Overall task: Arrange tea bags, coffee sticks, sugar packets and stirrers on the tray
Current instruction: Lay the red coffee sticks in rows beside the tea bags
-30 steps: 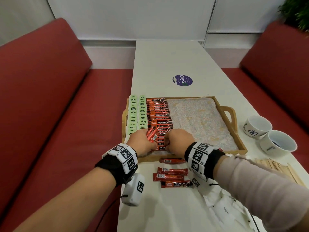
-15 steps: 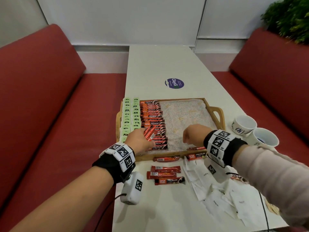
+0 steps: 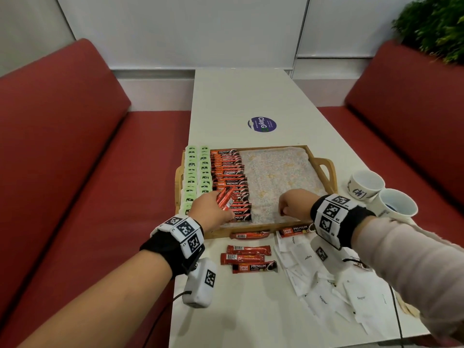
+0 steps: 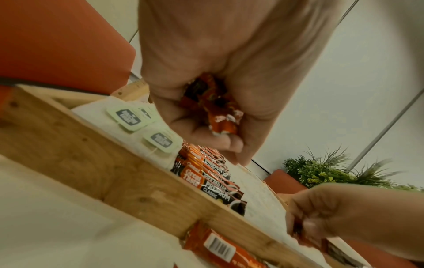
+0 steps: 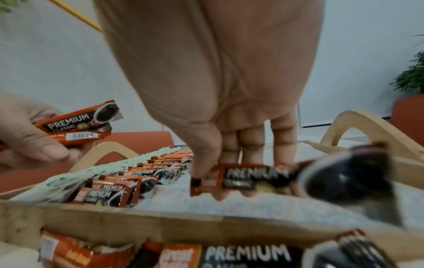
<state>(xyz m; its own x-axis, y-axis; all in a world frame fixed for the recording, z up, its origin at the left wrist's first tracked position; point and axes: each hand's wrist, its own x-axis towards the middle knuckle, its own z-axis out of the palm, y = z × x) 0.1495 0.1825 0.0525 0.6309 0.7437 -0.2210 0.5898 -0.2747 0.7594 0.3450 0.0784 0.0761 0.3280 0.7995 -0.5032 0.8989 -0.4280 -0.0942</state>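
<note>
A wooden tray (image 3: 324,159) with a pale cloth liner holds two columns of green tea bags (image 3: 198,172) and a column of red coffee sticks (image 3: 229,177). My left hand (image 3: 213,209) grips a small bunch of coffee sticks (image 4: 213,107) over the near left of the tray. My right hand (image 3: 293,205) pinches one coffee stick (image 5: 243,177) low over the liner, just right of the column. Loose coffee sticks (image 3: 248,257) and white sugar packets (image 3: 324,285) lie on the table in front of the tray.
Two white cups (image 3: 376,192) stand right of the tray. A purple round sticker (image 3: 261,124) marks the white table (image 3: 246,91) beyond it. Red benches (image 3: 62,146) flank both sides. A green plant (image 3: 437,23) sits at the back right.
My right hand left the column of sticks, went right to the tray's near edge and now holds one stick over the liner. My left hand stayed, still gripping its bunch.
</note>
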